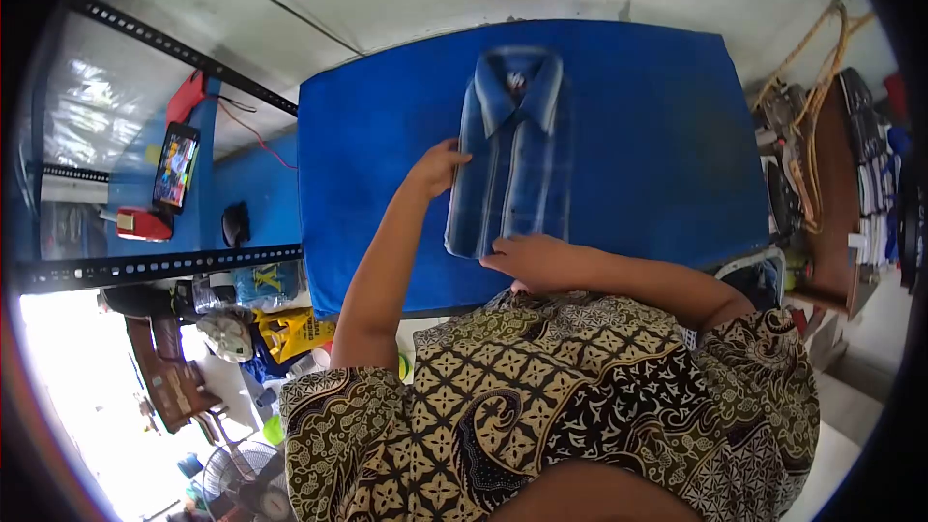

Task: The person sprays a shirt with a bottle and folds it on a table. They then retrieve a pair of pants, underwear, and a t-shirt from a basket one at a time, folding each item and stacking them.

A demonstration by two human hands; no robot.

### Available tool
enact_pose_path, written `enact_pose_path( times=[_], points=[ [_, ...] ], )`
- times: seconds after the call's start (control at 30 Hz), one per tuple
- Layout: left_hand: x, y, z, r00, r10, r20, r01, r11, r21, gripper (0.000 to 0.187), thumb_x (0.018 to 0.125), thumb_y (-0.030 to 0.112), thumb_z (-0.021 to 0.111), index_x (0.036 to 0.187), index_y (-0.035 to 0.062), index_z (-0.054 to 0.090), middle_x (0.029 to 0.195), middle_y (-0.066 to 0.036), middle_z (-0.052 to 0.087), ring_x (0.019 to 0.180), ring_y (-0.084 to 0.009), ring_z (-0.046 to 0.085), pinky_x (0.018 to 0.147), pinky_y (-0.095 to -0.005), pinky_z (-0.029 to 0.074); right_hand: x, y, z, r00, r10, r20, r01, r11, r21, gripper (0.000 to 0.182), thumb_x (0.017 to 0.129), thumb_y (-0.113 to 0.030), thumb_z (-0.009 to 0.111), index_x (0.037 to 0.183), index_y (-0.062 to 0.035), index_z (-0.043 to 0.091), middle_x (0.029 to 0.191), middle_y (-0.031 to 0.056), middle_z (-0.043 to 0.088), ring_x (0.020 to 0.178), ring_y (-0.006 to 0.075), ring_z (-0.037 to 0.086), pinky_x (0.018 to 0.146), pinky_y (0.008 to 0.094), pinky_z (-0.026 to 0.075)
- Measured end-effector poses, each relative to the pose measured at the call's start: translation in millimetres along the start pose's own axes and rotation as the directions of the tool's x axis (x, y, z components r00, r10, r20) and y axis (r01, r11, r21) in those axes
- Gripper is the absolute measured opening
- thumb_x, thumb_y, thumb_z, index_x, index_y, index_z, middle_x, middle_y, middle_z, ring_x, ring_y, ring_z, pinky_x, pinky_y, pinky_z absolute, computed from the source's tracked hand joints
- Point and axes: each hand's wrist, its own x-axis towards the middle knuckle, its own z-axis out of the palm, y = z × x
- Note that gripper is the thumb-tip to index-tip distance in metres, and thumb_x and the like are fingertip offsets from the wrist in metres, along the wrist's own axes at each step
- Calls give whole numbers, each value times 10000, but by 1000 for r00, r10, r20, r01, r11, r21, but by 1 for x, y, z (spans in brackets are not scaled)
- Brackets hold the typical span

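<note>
A folded blue plaid shirt lies face up on the blue cloth-covered table, collar toward the far side. Its collar and right edge look slightly blurred. My left hand grips the shirt's left edge at mid-height, with fingers partly hidden by the fabric. At the near hem, my right hand is closed on the bottom edge, and its fingertips are partly out of sight.
On the left, a metal shelf frame stands beside a propped phone. Hangers and stacked folded clothes are at the right. A fan sits low on the left.
</note>
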Motion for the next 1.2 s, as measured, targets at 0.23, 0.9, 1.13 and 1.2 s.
enact_pose_path(
  times=[0.23,0.9,1.13,1.2],
  points=[
    [27,-58,-6,831,304,-466,-11,846,533,548,703,213,697,1156,43,440,924,-114,610,804,-244,595,674,-375,461,-1,132,52,619,493,-612,-354,870,343,279,785,-198,568,992,-13,538,991,169,538,950,330,510,821,395,418],
    [17,-42,66,565,730,-385,-26,482,876,483,763,370,610,1074,24,478,1181,-188,446,1052,-332,459,852,-431,374,36,256,26,254,780,-572,-537,606,587,174,698,-143,648,842,-48,620,761,136,622,740,294,604,661,360,471],
    [19,-75,95,727,660,190,-153,-114,982,647,803,446,523,1296,70,338,1410,-125,204,1310,-273,177,1017,-553,137,30,257,22,445,772,-453,-623,631,463,182,663,-110,633,842,-79,624,840,132,600,813,319,579,688,396,472],
    [20,-75,95,727,660,191,-155,-112,981,647,804,448,520,1296,69,338,1411,-124,201,1310,-273,178,1015,-557,136,29,238,16,453,716,-531,-654,672,347,138,656,-96,626,790,-75,602,850,132,550,822,331,558,682,415,469]
  ],
)
